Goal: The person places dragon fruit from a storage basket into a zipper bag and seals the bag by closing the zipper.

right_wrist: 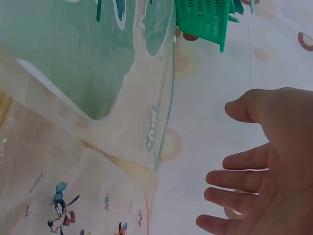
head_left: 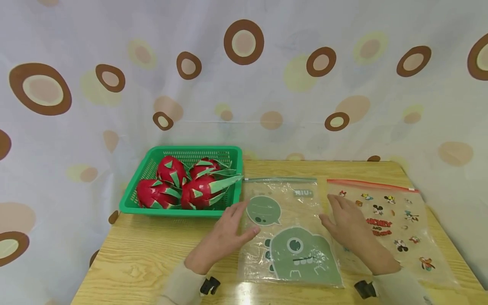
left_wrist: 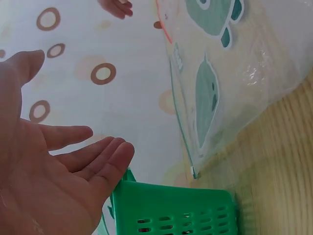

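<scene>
A clear zip bag point(head_left: 301, 212) with a green dinosaur print and a green zip strip lies flat on the wooden table, between the two hands. Over its left edge is my left hand point(head_left: 228, 232), thumb spread from loosely bent fingers, holding nothing. My right hand point(head_left: 348, 226) hovers with fingers apart between this bag and a second zip bag point(head_left: 404, 212), which has a red strip and cartoon figures. Both palms show bare in the wrist views. To the left, a green plastic basket point(head_left: 131, 209) contains several dragon fruits point(head_left: 198, 192) with green-tipped scales.
The wooden table point(head_left: 126, 258) stands against a pale curtain point(head_left: 244, 97) with brown and yellow ring patterns. The basket's front right corner is close beside the left hand. The cartoon bag reaches near the table's right edge.
</scene>
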The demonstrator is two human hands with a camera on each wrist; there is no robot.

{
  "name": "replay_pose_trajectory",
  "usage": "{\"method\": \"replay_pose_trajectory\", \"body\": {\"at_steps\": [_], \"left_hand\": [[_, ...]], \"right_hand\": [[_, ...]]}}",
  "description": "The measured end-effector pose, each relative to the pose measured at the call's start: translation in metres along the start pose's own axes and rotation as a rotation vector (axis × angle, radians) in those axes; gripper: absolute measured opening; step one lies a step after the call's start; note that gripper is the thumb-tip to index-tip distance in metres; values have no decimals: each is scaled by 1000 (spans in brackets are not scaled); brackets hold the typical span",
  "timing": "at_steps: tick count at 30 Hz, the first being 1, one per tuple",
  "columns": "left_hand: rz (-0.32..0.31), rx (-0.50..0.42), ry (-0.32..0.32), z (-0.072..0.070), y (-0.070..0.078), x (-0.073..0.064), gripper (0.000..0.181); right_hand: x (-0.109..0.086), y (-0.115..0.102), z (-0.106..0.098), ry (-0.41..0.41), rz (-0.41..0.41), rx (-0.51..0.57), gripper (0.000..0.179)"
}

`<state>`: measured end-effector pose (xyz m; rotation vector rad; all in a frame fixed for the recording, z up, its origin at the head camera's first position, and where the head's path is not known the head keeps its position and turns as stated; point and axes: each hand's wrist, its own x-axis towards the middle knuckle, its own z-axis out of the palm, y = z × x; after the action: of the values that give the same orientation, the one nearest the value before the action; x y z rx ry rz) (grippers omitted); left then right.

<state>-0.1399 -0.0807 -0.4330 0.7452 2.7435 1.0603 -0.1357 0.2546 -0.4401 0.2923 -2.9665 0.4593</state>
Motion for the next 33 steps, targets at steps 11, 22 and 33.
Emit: {"method": "replay_pose_trajectory", "body": {"at_steps": [11,22,33], "left_hand": [[-89,-44,-114,24,-6,3,83],[-130,-61,-109,47,-22,4,72],[-282,-101,33,59,-28,8,64]], "right_hand": [[0,-3,12,-43,43,53,61],[4,-4,29,-64,87,144,54],[9,3,46,-126,122,210,41]]}}
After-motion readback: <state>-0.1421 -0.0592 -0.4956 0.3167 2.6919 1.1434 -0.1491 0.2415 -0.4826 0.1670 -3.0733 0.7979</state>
